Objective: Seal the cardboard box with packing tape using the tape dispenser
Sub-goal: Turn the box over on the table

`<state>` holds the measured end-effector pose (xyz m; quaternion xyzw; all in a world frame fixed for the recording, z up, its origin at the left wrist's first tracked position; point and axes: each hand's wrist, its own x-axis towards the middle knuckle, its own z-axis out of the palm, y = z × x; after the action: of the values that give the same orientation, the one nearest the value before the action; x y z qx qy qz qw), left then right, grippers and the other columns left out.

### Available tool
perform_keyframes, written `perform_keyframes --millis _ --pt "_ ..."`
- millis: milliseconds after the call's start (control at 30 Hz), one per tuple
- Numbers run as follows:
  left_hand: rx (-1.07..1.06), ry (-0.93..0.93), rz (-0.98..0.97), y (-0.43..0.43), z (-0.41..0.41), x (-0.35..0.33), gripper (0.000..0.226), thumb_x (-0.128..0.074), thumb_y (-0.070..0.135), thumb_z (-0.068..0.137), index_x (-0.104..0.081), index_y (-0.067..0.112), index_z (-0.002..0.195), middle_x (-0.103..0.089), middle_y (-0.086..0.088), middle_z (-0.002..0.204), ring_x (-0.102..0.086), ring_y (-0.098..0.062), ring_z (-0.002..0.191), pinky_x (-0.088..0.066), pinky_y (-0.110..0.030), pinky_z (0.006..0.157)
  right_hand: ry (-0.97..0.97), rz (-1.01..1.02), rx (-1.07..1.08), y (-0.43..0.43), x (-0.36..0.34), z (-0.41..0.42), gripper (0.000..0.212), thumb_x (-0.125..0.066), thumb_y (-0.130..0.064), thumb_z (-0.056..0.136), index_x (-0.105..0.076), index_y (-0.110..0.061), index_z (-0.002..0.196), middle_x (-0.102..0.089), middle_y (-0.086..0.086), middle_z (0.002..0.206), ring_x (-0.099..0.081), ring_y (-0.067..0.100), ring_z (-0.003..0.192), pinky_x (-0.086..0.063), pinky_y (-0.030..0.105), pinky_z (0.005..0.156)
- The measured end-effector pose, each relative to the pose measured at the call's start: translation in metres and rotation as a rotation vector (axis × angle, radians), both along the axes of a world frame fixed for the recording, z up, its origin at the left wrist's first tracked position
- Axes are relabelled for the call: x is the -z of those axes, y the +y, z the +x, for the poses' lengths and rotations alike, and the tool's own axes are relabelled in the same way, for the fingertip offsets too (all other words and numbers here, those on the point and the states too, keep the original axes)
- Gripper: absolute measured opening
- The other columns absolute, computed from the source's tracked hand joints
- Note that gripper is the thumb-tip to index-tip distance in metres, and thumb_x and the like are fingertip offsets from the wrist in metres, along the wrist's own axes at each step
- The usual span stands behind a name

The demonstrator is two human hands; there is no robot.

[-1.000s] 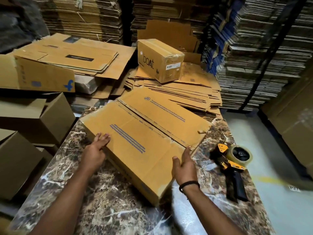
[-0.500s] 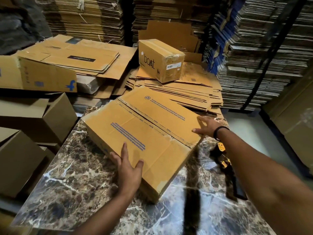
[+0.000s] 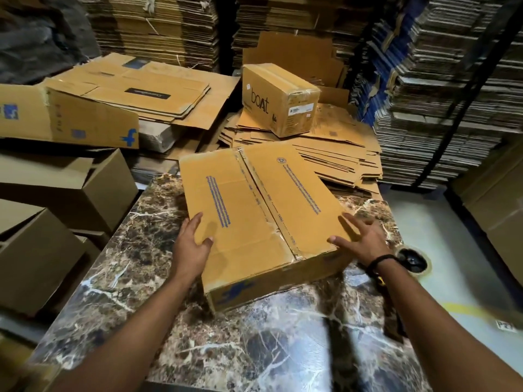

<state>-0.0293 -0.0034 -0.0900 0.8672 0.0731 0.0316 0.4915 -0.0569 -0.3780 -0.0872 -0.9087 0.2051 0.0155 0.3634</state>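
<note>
Spun the cardboard box (image 3: 263, 210) round since half a second ago, and pulled the right hand (image 3: 365, 241) back from the far corner to the near right one. Sits flat on the marble table (image 3: 254, 349), towards its far side. Tan, long and shallow, with both top flaps down and meeting at a ragged centre seam. Carries blue print in lines along each flap and a blue logo on the near end face. Runs lengthwise away from the camera, leaning a little left at the far end, with the seam on that same line. Pressing with the left hand (image 3: 192, 244), fingers straight and flat by the left edge, thumb out across the flap. Reaching in with the right, fingers fanned wide, thumb on top, black wristband (image 3: 382, 260) showing. Just beyond that wrist, catching the tape dispenser (image 3: 413, 261), mostly hidden.
</note>
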Motion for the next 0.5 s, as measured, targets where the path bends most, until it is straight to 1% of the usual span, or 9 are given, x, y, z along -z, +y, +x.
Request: perform_keyframes --millis 67,100,167,200,233,300,367,433,500 --pt "-0.053 0.020 0.075 -0.008 -0.012 0.004 0.068 -0.064 0.033 0.087 -0.029 0.035 0.145 -0.025 -0.005 0.154 -0.038 -0.029 0.131 -0.039 -0.044 0.101 0.008 0.070 -0.090 -0.010 -0.007 0.003 0.091 -0.075 -0.058 0.056 -0.040 -0.043 0.138 -0.018 0.008 0.154 -0.023 0.035 0.140 -0.030 0.054 0.108" --pt "-0.039 0.062 0.111 -0.012 -0.018 0.008 0.070 -0.061 0.045 0.086 -0.024 0.037 0.146 -0.024 -0.006 0.154 -0.039 -0.032 0.131 -0.039 -0.051 0.100 0.031 0.111 -0.150 -0.012 -0.009 0.002 0.091 -0.075 -0.055 0.059 -0.037 -0.040 0.141 -0.020 0.007 0.156 -0.024 0.031 0.141 -0.028 0.049 0.109" --pt "0.014 0.158 0.164 -0.015 -0.028 0.013 0.078 -0.056 0.064 0.078 -0.022 0.042 0.145 -0.025 -0.011 0.154 -0.042 -0.035 0.128 -0.043 -0.056 0.096 0.025 0.199 -0.231 -0.006 -0.008 0.000 0.088 -0.077 -0.044 0.066 -0.036 -0.030 0.144 -0.030 0.003 0.154 -0.031 0.021 0.139 -0.027 0.034 0.106" --pt "0.032 0.182 0.188 -0.015 -0.029 0.014 0.085 -0.059 0.068 0.072 -0.024 0.042 0.144 -0.026 -0.014 0.152 -0.044 -0.036 0.126 -0.044 -0.056 0.094 0.002 0.209 -0.217 -0.002 -0.006 -0.003 0.086 -0.078 -0.040 0.068 -0.038 -0.027 0.143 -0.035 0.002 0.151 -0.033 0.019 0.137 -0.027 0.031 0.104" --pt "0.040 0.189 0.207 -0.013 -0.029 0.013 0.091 -0.064 0.070 0.065 -0.027 0.042 0.144 -0.027 -0.016 0.151 -0.044 -0.038 0.126 -0.045 -0.057 0.093 -0.030 0.190 -0.187 0.000 -0.004 -0.005 0.084 -0.078 -0.040 0.069 -0.040 -0.026 0.142 -0.038 0.002 0.149 -0.036 0.020 0.136 -0.030 0.031 0.104" --pt "0.058 0.187 0.201 -0.005 -0.022 0.008 0.101 -0.070 0.069 0.052 -0.032 0.040 0.142 -0.028 -0.016 0.151 -0.039 -0.037 0.129 -0.042 -0.058 0.097 -0.076 0.103 -0.141 0.004 0.003 -0.018 0.085 -0.074 -0.053 0.067 -0.041 -0.029 0.141 -0.042 0.005 0.147 -0.042 0.022 0.131 -0.037 0.034 0.103" --pt "0.103 0.173 0.178 0.005 -0.009 0.002 0.102 -0.073 0.065 0.049 -0.037 0.036 0.140 -0.024 -0.012 0.154 -0.032 -0.035 0.135 -0.035 -0.059 0.103 -0.088 0.043 -0.116 0.008 0.012 -0.036 0.091 -0.067 -0.069 0.064 -0.040 -0.031 0.142 -0.043 0.009 0.146 -0.047 0.023 0.127 -0.043 0.034 0.100" --pt "0.160 0.165 0.184 0.014 0.005 -0.001 0.100 -0.074 0.063 0.049 -0.041 0.035 0.138 -0.019 -0.010 0.155 -0.028 -0.035 0.137 -0.031 -0.060 0.106 -0.096 0.005 -0.073 0.014 0.025 -0.054 0.098 -0.057 -0.083 0.060 -0.038 -0.034 0.143 -0.042 0.013 0.145 -0.048 0.026 0.126 -0.046 0.042 0.101" --pt "0.217 0.164 0.181 0.015 0.015 -0.002 0.098 -0.074 0.064 0.047 -0.044 0.035 0.136 -0.019 -0.009 0.156 -0.030 -0.034 0.136 -0.032 -0.059 0.106 -0.128 -0.004 -0.037 0.021 0.036 -0.069 0.101 -0.055 -0.086 0.058 -0.039 -0.033 0.142 -0.039 0.014 0.147 -0.043 0.028 0.131 -0.044 0.048 0.103"
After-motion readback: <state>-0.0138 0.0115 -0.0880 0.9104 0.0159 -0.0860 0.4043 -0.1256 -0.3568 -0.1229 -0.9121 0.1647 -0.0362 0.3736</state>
